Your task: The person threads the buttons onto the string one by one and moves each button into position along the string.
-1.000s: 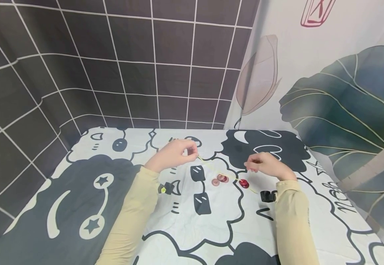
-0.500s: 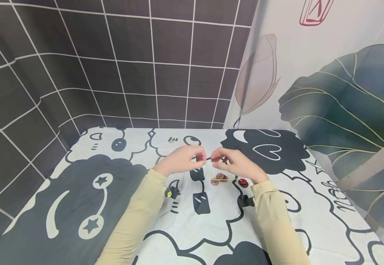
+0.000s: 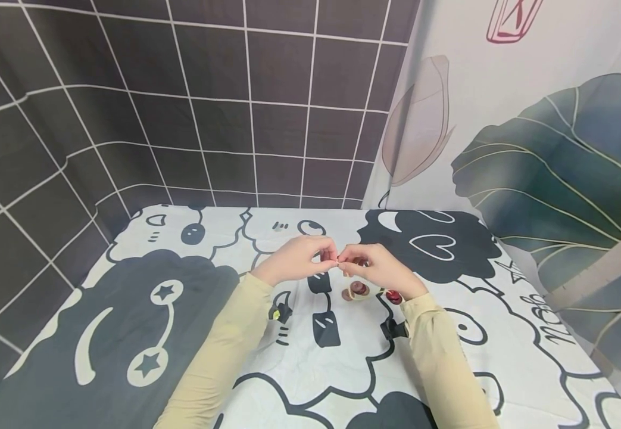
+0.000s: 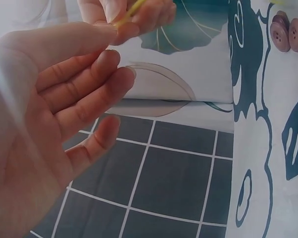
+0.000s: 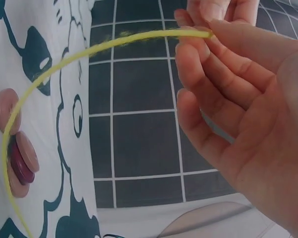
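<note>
In the head view, my left hand (image 3: 305, 257) and right hand (image 3: 377, 266) meet fingertip to fingertip above the patterned cloth. The thumb and index finger of each pinch at the end of a thin yellow cord (image 5: 114, 43). From the right fingertips the cord bows down past several brownish-pink buttons (image 5: 8, 110), one of them dark red. Those buttons (image 3: 357, 288) lie in a small cluster below the hands. Red buttons (image 3: 393, 297) sit further right, beside the right wrist. My left hand's other fingers (image 4: 87, 106) are spread and loosely bent.
A white cloth (image 3: 299, 369) with black cartoon drawings covers the table. Behind it hangs a dark curtain (image 3: 283, 125) with a white grid, and at right a leaf-printed curtain (image 3: 562, 161). Black wrist devices (image 3: 393, 329) are worn under both forearms.
My right hand has come left from beside the red buttons to meet my left hand. My left hand moved slightly right, and the cord now bows down instead of stretching across toward the red buttons.
</note>
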Motion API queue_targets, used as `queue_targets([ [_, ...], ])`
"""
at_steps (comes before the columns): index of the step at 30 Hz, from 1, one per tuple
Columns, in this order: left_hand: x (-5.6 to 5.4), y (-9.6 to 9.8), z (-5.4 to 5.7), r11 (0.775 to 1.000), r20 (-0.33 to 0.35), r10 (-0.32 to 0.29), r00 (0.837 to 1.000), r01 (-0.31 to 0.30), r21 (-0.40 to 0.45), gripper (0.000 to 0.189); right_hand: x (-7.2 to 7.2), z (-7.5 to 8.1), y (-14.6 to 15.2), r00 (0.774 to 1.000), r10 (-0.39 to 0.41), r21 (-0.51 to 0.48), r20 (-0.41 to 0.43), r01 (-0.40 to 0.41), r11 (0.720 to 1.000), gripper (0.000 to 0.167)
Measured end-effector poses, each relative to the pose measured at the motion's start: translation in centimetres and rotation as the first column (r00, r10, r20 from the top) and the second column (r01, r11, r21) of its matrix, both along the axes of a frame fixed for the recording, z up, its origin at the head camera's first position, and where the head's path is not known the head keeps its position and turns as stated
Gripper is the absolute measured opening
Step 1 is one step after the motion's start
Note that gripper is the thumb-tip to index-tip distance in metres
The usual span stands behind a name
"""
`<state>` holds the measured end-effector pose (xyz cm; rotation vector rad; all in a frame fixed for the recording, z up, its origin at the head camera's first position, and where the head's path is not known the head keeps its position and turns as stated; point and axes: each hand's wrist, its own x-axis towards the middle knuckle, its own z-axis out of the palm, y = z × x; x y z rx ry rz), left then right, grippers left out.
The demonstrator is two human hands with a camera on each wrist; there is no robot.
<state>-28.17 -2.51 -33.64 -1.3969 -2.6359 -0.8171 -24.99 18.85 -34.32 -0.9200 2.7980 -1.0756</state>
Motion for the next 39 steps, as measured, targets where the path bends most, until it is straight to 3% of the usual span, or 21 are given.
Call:
queue_targets([
  [5, 0.0, 0.3, -0.1, 1.0, -0.008, -0.011, 1.0, 0.011, -0.007, 0.004, -0.1, 0.0, 0.5, 0.999, -0.039, 0.006, -0.01, 0.039, 0.999, 0.009],
  [10, 0.0, 0.5, -0.5, 1.0, -0.004, -0.021, 1.0, 0.021, -0.016, 0.004, -0.2, 0.0, 0.7, 1.0, -0.027, -0.002, -0.01, 0.027, 1.0, 0.008],
  [22, -0.3, 0.8, -1.3, 0.997, 0.132, 0.013, 0.991, -0.002, -0.082, 0.018, -0.1, 0.4, 1.2, 0.999, -0.045, 0.029, 0.009, 0.045, 0.999, 0.004],
  [25, -0.6, 1.0, -1.8, 0.991, 0.191, -0.02, 0.981, 0.045, -0.126, 0.02, 0.0, 0.5, 1.4, 0.999, -0.049, 0.033, 0.016, 0.049, 0.998, 0.005],
  [30, -0.7, 1.5, -3.2, 0.964, 0.277, -0.115, 0.954, 0.175, -0.2, 0.025, 0.0, 0.5, 1.9, 0.998, -0.051, 0.031, 0.038, 0.049, 0.998, 0.004],
  [34, -0.3, 2.5, -4.1, 0.943, 0.262, -0.199, 0.944, 0.258, -0.213, 0.025, 0.1, 0.4, 2.2, 0.998, -0.033, 0.022, 0.057, 0.032, 0.999, 0.004],
  [39, 0.1, 3.5, -4.9, 0.918, 0.215, -0.245, 0.945, 0.298, -0.262, 0.027, 0.0, 0.5, 2.4, 0.998, -0.005, 0.013, 0.06, 0.004, 1.0, 0.004],
])
